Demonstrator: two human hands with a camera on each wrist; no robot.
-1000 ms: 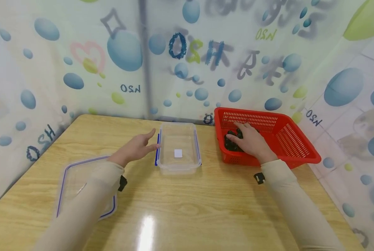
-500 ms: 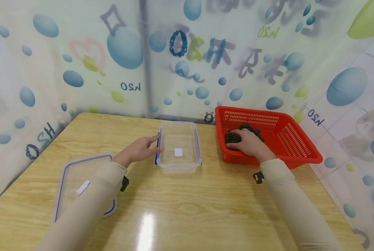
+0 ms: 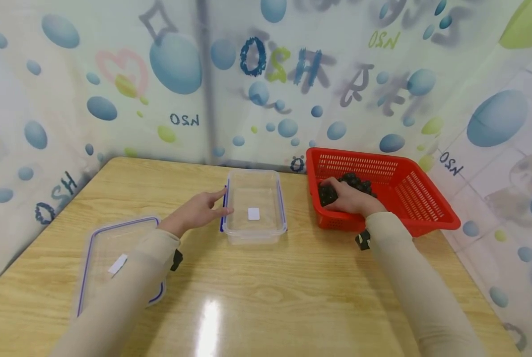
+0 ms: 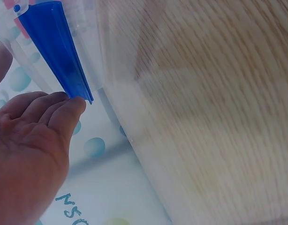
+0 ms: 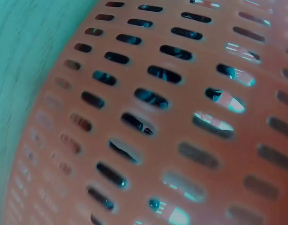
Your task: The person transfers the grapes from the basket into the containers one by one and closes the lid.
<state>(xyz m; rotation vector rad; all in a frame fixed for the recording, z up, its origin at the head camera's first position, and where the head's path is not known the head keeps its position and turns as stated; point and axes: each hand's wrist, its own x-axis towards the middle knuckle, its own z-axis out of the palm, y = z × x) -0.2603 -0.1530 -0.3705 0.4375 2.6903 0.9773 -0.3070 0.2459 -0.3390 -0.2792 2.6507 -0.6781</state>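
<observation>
Head view shows my right hand (image 3: 353,201) down in the red basket (image 3: 422,201), grip curled round a clump of dark berries (image 3: 357,182) at its near-left corner. I judge this the pick-up; next calls for lifting them over the basket wall. My left hand (image 3: 194,212), fingers straight, touches the blue clip (image 4: 59,56) of the clear container (image 3: 254,206) (long axis running away from me), mid-bench.

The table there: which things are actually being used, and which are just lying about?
In use:
right hand on the dark clump in the red basket
left hand touching the clear container at its blue clip

Lying about:
clear lid, flat on the table
</observation>
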